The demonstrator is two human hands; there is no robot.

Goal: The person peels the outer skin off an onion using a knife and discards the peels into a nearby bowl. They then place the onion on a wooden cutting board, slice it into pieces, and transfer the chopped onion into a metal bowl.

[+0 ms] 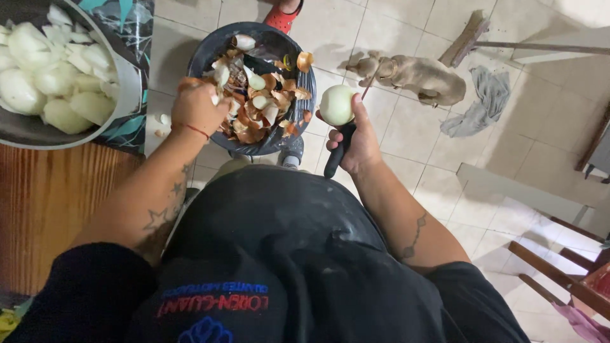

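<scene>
Right hand point(357, 141) grips a peeled whitish round onion point(337, 105) plus a black-handled knife point(338, 152). Left hand point(198, 108) sits over a black round plastic bin point(305, 86) full of brown onion skins point(257, 108). Grey metal bowl point(130, 82) of peeled onions point(51, 70) on wooden table point(51, 203). Tan dog point(416, 76) on tiled floor point(540, 146).

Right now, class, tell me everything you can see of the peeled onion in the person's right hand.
The peeled onion is round, pale greenish-white and smooth, with no brown skin left on the side that shows. It looks whole and uncut. The right hand holds it from below and behind, fingers against its lower edge, together with a black handle that points down toward the body. The onion is held in the air above the tiled floor, just right of the black bin of peelings, not touching it.
</scene>
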